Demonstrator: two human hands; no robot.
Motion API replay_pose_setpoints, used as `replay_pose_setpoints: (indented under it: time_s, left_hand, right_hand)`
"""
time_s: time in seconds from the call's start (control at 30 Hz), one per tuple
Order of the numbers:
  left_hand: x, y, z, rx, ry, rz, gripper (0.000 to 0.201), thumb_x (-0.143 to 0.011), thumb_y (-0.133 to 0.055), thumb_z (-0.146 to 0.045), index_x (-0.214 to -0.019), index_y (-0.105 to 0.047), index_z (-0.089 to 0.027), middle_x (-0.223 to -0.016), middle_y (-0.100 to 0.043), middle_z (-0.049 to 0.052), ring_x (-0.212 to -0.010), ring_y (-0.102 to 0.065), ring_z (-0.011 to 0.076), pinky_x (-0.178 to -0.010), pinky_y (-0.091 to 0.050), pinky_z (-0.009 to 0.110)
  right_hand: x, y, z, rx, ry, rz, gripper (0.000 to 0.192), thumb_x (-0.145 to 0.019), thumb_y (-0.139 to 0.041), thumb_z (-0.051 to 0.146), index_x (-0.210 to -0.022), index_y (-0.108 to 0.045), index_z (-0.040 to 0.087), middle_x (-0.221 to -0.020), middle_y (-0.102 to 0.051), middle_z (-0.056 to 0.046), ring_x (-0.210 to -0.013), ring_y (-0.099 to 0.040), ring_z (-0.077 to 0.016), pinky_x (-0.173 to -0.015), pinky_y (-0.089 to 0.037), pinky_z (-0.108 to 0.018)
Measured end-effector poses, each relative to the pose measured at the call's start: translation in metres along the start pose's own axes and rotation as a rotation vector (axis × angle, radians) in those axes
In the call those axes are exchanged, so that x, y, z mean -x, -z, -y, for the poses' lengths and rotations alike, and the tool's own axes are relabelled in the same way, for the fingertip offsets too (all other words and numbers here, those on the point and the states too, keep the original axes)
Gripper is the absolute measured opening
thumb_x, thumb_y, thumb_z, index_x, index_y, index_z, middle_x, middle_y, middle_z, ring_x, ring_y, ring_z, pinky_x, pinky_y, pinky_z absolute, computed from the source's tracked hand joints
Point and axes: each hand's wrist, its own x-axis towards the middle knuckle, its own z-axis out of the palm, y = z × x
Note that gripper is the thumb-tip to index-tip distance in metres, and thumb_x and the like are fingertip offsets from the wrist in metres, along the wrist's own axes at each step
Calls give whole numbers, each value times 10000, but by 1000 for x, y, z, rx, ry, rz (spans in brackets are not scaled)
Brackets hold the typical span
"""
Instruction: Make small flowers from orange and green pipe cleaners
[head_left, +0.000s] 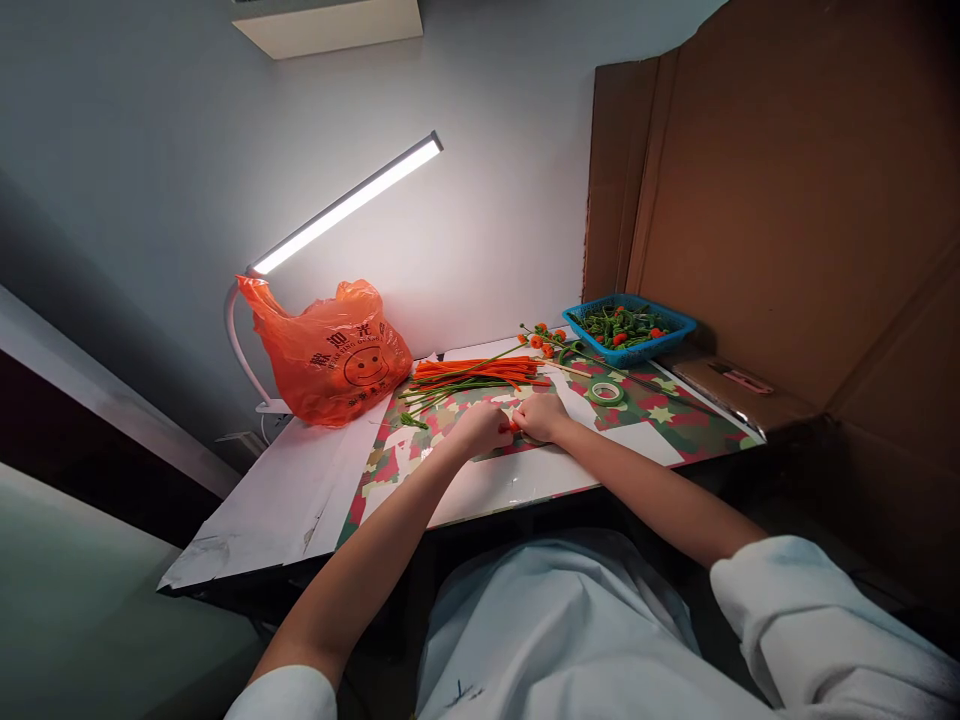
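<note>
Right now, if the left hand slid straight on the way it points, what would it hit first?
The right hand, most likely. The left hand points right and slightly away, and the two already meet around a small orange piece. Beyond lies the tape roll, though depth is hard to judge.

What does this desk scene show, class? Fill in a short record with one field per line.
Left hand: left hand closed on a small orange piece
Right hand: right hand meets it at the same piece
Behind hands: orange and green stems in a pile
Right of hands: green tape roll
Far right: blue basket
Left: orange plastic bag under a lit lamp
Surface: patterned mat
</note>
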Motion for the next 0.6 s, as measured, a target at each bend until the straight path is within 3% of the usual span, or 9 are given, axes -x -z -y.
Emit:
replay_pose_setpoints:
  time_s: [0.37,0.6]
  left_hand:
    - [3,-13,18,157,-142,-127,139,-700,-565,-228,-601,-641,-165,-603,-623,14,-551,-427,113,-570,-309,243]
    - [4,-19,20,306,-159,-219,112,-712,-584,-160,-663,-685,-158,-608,-632,1,-566,-461,97,-602,-355,213]
  right_hand:
    - [-1,-1,0,-44,-70,-27,463,-919,-333,357,-828,-756,191,-863,-730,-74,-773,-626,-184,-559,-284,-269]
    - [0,0,0,-76,-76,-33,480,-919,-330,349,-781,-761,187,-819,-729,-70,-748,-617,-179,-544,-271,-280]
